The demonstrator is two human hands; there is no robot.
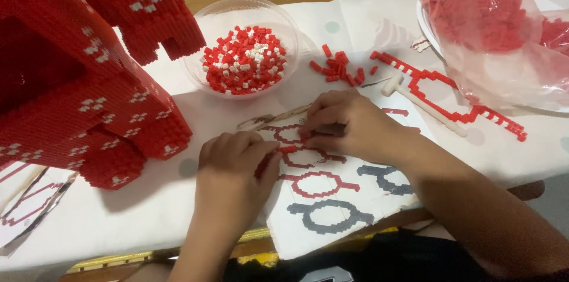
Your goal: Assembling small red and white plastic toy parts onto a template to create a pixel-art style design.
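Red plastic micro-bricks, joined into a thin chain of linked rings [296, 150], lie flat on the white paper pattern sheet with red and grey ring outlines [332, 205], near the middle of the cloth-covered table [148, 211]. The left hand [234, 166] pinches the near end of the chain, fingers curled together on it, while the right hand [347, 125] presses down on the far part with fingers closed and flat; what lies under the fingertips is hidden. Such a chain looks very light and stiff in each brick but weak at the joints, so it likely snaps if lifted by one end; holding it flat and gripping close to the joint being worked seems safest. A clear plastic bowl of loose red and white bricks [246, 60] stands just beyond, a small white mallet [424, 107] lies to the right, and a large red brick-built model [77, 80] rises on the left.
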